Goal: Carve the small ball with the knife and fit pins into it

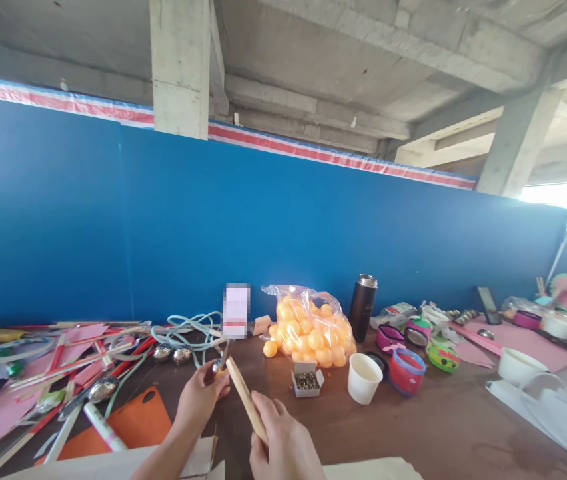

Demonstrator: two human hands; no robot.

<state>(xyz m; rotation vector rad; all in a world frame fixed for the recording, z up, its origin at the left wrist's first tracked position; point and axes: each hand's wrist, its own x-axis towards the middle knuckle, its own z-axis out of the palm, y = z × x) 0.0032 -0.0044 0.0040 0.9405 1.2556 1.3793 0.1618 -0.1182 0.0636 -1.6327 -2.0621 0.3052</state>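
One pale wooden stick [246, 399], gripped firmly in the right hand [287, 437], slants above the brown table [438, 427]! Its upper end is right beside the left hand [199, 397], fingers pinched on a small shiny thing [216, 366], too tiny to identify. Nearby: a little box of metal bits [308, 394].
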